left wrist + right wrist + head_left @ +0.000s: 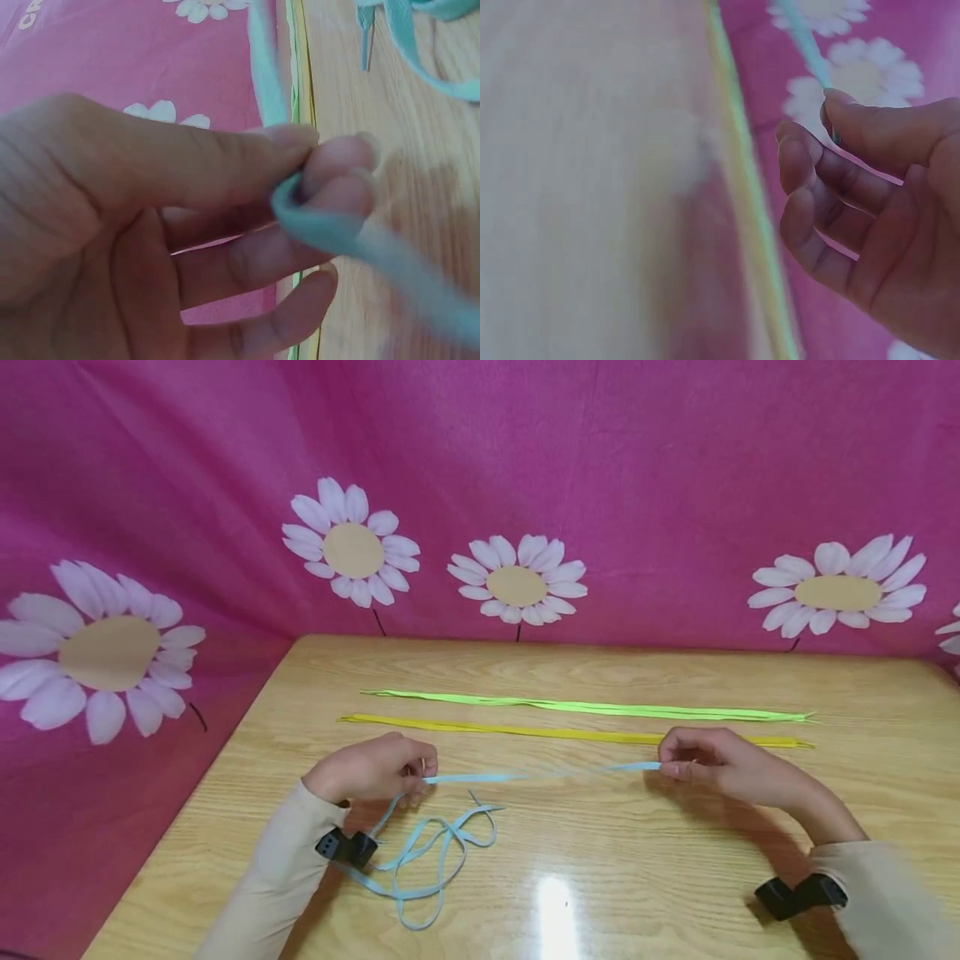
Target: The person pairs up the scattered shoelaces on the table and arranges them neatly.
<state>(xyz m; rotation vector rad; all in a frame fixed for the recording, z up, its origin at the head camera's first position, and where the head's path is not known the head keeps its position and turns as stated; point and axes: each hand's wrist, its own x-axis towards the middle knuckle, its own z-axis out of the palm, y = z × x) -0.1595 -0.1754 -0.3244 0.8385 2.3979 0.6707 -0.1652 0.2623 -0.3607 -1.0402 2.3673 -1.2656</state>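
Note:
A light blue shoelace [480, 777] stretches between the two hands above the table; its middle is blurred in the head view. My left hand [378, 768] pinches it between thumb and fingers, and in the left wrist view the lace [319, 225] bends round the fingertips. The right hand [720, 768] pinches the lace near one end, which shows at the thumb [877, 131] in the right wrist view. From the left hand the rest of the lace hangs down to a loose, looped heap [438, 885] on the table, with a tipped end [365, 45] lying there.
Behind the hands, a yellow shoelace [525, 731] and a neon green shoelace [600, 707] lie straight and side by side across the wooden table [637, 893]. A pink cloth with printed daisies [637, 485] hangs along the back and left.

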